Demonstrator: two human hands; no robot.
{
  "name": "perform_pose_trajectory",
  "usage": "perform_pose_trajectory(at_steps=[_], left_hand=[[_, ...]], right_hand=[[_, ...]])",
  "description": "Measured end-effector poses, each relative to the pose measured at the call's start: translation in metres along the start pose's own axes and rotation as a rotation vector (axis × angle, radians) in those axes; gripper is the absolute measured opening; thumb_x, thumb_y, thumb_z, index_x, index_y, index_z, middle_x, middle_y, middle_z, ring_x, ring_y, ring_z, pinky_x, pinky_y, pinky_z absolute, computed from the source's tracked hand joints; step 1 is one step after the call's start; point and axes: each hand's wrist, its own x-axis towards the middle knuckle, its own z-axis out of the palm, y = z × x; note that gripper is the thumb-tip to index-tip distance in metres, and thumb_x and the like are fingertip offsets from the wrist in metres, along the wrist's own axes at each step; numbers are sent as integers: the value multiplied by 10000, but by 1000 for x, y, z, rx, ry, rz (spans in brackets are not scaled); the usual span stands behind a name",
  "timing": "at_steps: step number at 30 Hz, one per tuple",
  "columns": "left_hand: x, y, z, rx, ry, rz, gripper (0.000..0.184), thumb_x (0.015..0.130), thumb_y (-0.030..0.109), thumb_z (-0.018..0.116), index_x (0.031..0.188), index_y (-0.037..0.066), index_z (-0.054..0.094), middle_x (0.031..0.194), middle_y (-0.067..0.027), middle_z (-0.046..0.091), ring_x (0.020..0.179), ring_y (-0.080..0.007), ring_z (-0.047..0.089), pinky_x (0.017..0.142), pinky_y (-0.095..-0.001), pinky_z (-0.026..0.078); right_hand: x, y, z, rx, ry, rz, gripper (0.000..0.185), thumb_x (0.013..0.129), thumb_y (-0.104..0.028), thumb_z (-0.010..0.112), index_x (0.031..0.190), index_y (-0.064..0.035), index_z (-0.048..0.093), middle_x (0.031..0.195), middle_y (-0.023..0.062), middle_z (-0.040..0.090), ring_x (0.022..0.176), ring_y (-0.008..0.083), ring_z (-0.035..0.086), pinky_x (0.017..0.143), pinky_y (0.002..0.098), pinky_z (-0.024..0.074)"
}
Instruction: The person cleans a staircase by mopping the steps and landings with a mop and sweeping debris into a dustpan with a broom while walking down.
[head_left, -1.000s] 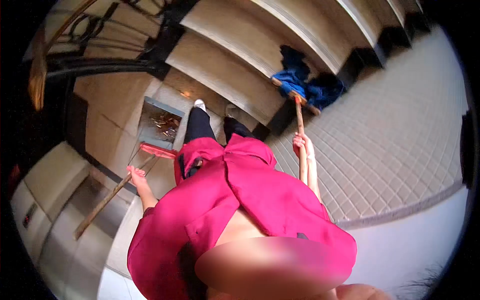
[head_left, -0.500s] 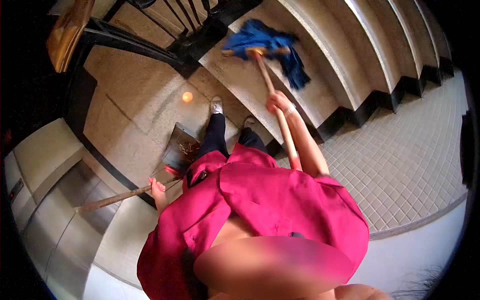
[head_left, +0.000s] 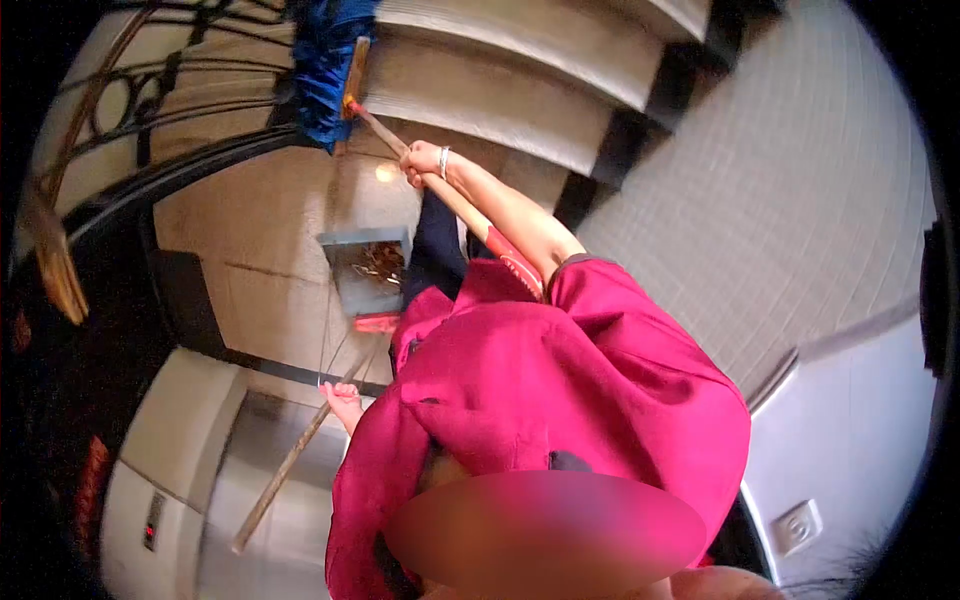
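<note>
My right hand (head_left: 428, 163) is closed around the wooden handle of a mop (head_left: 325, 75), its head a wooden bar with blue cloth strips. The mop's head lies against the black stair edge by the railing, and the red end of its handle runs back under my forearm. My left hand (head_left: 343, 403) is wrapped around a long wooden stick, the handle of a dustpan (head_left: 343, 290). The grey metal pan, with a red piece at its back, rests on the floor beside my leg. Brown debris (head_left: 382, 262) lies inside it.
Stone stairs (head_left: 500, 75) rise ahead and to the right, beside a tiled wall (head_left: 730, 200). A black iron railing (head_left: 150, 105) with a wooden handrail (head_left: 62, 270) stands at the left. Metal elevator doors (head_left: 275, 500) are at lower left, and a wall socket (head_left: 798, 527) at lower right.
The mop has swung left from the step to the edge by the railing, its head turning with it. My view has turned, and more of the dustpan and debris shows.
</note>
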Motion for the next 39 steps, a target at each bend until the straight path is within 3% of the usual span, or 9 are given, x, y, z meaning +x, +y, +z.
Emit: perform_pose_trajectory(at_steps=[9,13,16,17,22,23,26,32,39], left_hand=[[15,114,92,98,-29,284,417,817,355,493,499,143,325,432,28,304,358,-101,225,357,-242,212],[28,148,112,222,-58,331,219,821,273,501,662,202,367,461,34,302,345,-100,214,319,-241,208],[42,147,117,232,-123,391,181,798,214,555,716,216,393,481,49,284,366,-76,235,313,-215,196],[41,137,121,223,-116,430,166,776,198,587,752,224,425,488,55,294,376,-68,253,317,-206,196],[18,96,145,234,-73,539,204,723,113,640,855,173,496,507,40,384,379,-45,339,310,-164,246],[16,82,145,219,-105,575,209,714,96,645,847,150,493,510,30,406,376,-48,357,311,-163,253],[9,36,163,184,-129,563,232,701,116,658,808,131,453,524,19,427,374,-42,371,303,-160,259],[-10,-5,153,246,-93,403,267,723,166,639,779,162,378,532,42,416,376,-17,344,309,-149,240],[-4,-46,154,273,-119,552,232,733,159,623,772,158,394,547,49,403,385,-12,323,321,-154,232]], right_hand=[[-160,75,-80,554,40,-188,155,762,6,447,796,-108,347,530,-23,330,405,62,343,328,201,314],[-226,148,-128,823,197,-237,141,773,-25,501,733,-80,377,508,-32,337,388,78,344,329,204,311],[-262,203,-149,894,272,-173,370,839,-141,461,506,-129,300,407,-33,257,334,80,272,306,211,230],[-277,223,-165,1178,155,-76,336,841,-140,451,538,-120,307,422,-34,281,340,73,276,303,224,230],[-340,261,-175,878,238,-24,119,828,-228,471,805,-120,516,515,-23,411,393,85,384,343,197,361],[-346,273,-204,1188,246,187,142,819,-254,479,813,-117,518,524,-14,435,405,91,403,359,201,368],[-353,252,-241,315,634,312,292,804,-213,380,530,-115,384,437,-10,346,343,131,327,315,252,266],[-332,141,-220,69,575,345,240,781,-193,416,557,-108,416,444,-2,370,363,141,361,328,268,286],[-270,77,-197,-267,460,351,179,755,-170,459,590,-100,455,452,9,399,385,153,400,344,286,310]])
